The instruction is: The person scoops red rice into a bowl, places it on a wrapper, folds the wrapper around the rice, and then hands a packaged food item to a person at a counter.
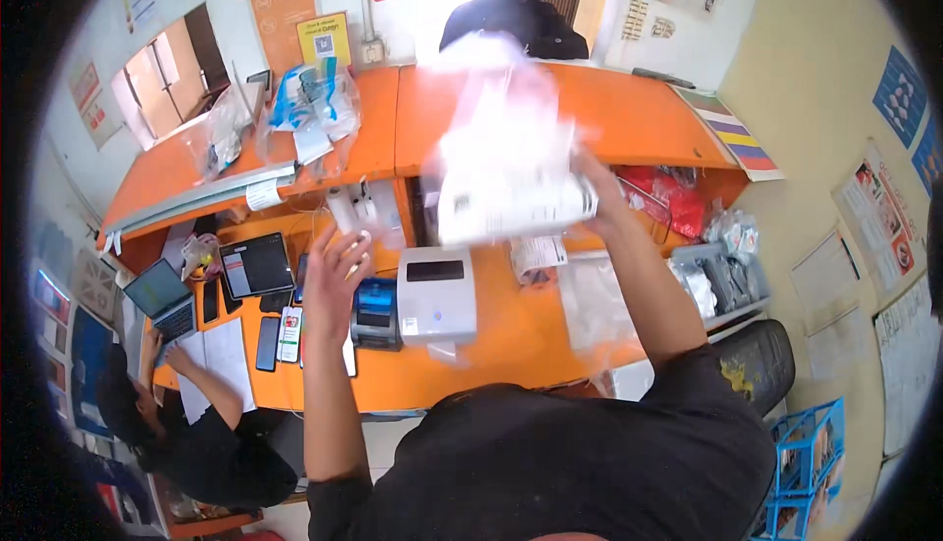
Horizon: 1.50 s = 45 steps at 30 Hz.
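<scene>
My right hand (598, 191) grips the right side of a blurred whitish parcel (508, 173), a plastic bag with printed paper at its lower edge, raised in front of the orange counter's upper ledge (626, 106). Raised over the desk at the left, my left hand (337, 276) has its fingers apart and holds nothing. Just right of that hand stand a black and blue label printer (376, 313) and a white label printer (437, 298). Below the parcel lies a clear plastic bag with printed paper (536, 257).
Across the counter stands a person in dark clothes and a helmet (516, 14). A co-worker (199, 438) uses a laptop (166, 302) at the left, near a tablet (258, 265) and several phones. Plastic bags (313, 110) lie on the ledge. A grey bin (722, 283) stands at the right.
</scene>
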Each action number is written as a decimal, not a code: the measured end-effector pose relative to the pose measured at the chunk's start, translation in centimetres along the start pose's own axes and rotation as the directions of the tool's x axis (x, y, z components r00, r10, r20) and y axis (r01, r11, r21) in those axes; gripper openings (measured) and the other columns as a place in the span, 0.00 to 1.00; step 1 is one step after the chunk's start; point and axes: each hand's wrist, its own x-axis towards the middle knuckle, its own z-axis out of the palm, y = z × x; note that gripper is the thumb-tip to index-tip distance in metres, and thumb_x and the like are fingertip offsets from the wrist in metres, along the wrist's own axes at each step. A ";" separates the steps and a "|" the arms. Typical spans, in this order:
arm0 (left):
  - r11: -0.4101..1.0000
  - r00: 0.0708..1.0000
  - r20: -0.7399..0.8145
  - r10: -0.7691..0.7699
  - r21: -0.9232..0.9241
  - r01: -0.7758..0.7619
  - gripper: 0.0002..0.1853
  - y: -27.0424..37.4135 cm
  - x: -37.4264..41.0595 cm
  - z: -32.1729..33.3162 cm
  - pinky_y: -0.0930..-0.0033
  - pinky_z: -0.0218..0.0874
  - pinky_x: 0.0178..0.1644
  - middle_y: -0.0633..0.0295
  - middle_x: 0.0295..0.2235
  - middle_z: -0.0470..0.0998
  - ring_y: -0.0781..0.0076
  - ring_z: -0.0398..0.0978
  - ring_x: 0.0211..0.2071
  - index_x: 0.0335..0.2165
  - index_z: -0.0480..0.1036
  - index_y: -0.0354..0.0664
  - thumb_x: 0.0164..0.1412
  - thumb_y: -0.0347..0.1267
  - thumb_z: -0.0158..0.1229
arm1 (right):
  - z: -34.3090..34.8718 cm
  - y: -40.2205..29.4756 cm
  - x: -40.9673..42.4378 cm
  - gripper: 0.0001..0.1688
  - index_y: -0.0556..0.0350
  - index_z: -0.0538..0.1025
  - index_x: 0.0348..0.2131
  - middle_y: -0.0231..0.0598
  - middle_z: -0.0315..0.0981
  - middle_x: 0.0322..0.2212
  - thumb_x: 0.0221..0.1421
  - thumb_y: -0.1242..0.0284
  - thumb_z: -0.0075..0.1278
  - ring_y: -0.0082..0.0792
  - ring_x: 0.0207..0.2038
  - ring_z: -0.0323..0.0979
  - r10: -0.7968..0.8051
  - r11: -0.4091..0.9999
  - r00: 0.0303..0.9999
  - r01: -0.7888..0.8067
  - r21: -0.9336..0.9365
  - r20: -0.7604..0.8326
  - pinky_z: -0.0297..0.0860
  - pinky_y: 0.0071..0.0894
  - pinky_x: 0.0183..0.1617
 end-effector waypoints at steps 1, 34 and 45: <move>0.998 0.997 -0.055 0.046 0.050 -0.043 0.40 -0.6 -1.5 -1.5 0.54 0.60 0.61 0.48 0.57 0.67 0.55 0.69 0.57 0.64 0.53 0.40 0.67 0.57 0.47 | -3.3 0.0 2.8 0.34 0.57 0.64 0.60 0.46 0.70 0.55 0.63 0.58 0.50 0.39 0.52 0.75 0.009 0.997 0.999 -0.006 0.076 -0.035 0.74 0.43 0.55; 0.949 0.613 -0.750 0.248 0.316 0.002 0.36 -6.8 -18.7 -3.1 0.58 0.53 0.65 0.53 0.62 0.63 0.60 0.63 0.62 0.64 0.55 0.43 0.69 0.55 0.41 | 6.1 12.8 2.3 0.39 0.68 0.51 0.66 0.51 0.46 0.68 0.69 0.61 0.42 0.42 0.70 0.45 -0.421 0.907 0.900 0.419 0.041 0.110 0.38 0.45 0.74; 0.526 0.715 -0.171 0.678 0.792 -0.310 0.64 5.6 -32.7 5.4 0.52 0.24 0.72 0.46 0.71 0.33 0.52 0.29 0.72 0.69 0.40 0.37 0.53 0.78 0.28 | 40.1 17.3 -21.1 0.61 0.64 0.34 0.69 0.54 0.25 0.71 0.61 0.33 0.29 0.46 0.73 0.27 -0.272 0.959 0.509 0.080 0.270 0.817 0.30 0.44 0.73</move>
